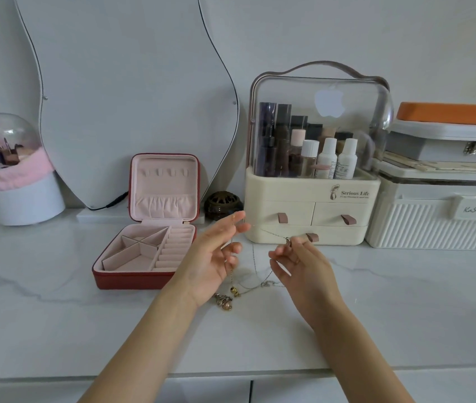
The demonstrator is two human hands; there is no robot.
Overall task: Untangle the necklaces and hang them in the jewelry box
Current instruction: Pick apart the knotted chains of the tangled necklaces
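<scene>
In the head view, the left hand point(212, 260) pinched a thin chain at its raised fingertips, and the right hand point(299, 261) pinched a ring pendant point(288, 241). The tangled necklaces point(248, 283) hung between them, strands running mostly crosswise, beads touching the tabletop point(56, 315). The open jewelry box point(146, 251) stood just left, lid upright, with bare marble in front.

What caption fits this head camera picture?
Two hands lift tangled necklaces beside an open red jewelry box.
</scene>
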